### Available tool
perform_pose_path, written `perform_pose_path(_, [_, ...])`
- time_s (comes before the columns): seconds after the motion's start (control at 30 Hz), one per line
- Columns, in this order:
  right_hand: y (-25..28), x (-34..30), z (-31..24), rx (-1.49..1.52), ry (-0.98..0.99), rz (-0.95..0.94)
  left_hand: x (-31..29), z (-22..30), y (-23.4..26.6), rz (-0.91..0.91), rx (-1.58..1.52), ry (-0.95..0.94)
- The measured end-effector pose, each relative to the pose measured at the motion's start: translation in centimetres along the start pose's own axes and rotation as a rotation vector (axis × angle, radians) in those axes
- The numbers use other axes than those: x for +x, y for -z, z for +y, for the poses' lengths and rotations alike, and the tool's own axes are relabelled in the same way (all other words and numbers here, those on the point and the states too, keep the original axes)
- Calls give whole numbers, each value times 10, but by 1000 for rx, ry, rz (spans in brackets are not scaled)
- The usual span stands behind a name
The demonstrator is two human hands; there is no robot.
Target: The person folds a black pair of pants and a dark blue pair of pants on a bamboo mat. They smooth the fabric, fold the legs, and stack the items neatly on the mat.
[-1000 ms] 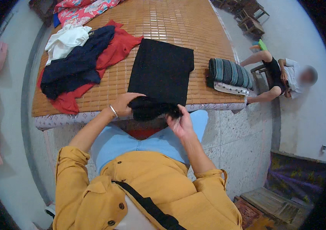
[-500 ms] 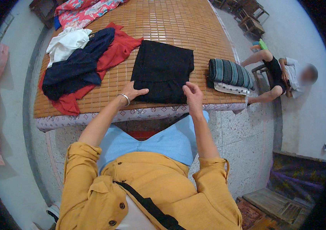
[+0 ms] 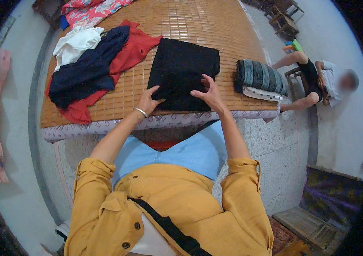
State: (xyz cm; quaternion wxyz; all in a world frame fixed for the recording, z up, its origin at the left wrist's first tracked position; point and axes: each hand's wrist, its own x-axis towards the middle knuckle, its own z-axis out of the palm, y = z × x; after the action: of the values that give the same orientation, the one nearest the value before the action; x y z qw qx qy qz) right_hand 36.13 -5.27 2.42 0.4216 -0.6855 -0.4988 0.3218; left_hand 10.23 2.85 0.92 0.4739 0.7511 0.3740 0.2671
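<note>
A folded black garment (image 3: 183, 68) lies flat on the slatted bamboo mat (image 3: 181, 21), near its front edge. At the garment's near left edge is my left hand (image 3: 148, 101), wearing a silver bangle, with thumb and fingers apart against the cloth. My right hand (image 3: 211, 96) is over the near right part of the garment, thumb and fingers spread, gripping nothing that I can see. A folded bundle of teal and black striped cloth (image 3: 261, 77) sits to the right, on top of a white folded cloth with dark dots (image 3: 261, 94).
On the left lie a loose dark navy garment (image 3: 83, 70), a red garment (image 3: 126, 59) and a white garment (image 3: 77, 40). A pink floral cloth (image 3: 98, 10) is at the far left. Beyond the right edge a person (image 3: 309, 79) sits near wooden stools (image 3: 284, 23).
My right hand has moved left from the garment's right edge onto its surface, and its fingers have spread. The left hand's fingers have shifted at the left edge. The view has shifted slightly.
</note>
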Motion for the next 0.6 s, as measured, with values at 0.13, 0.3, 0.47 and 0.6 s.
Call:
perform_pose_path(0.13, [12,-28,-13,102,-53,-171,-12,0,6,-100,70,-423])
perform_pose_path(0.3, [7,-61,8,38,109,-109,-25,-11,10,-191,323,-673])
perform_pose_path(0.47, [9,-88,-3,-190,252,-226,-31,-19,14,-325,347,-645])
perform_pose_path(0.6, [3,-89,12,-263,376,-274,-33,-19,23,-434,453,-677])
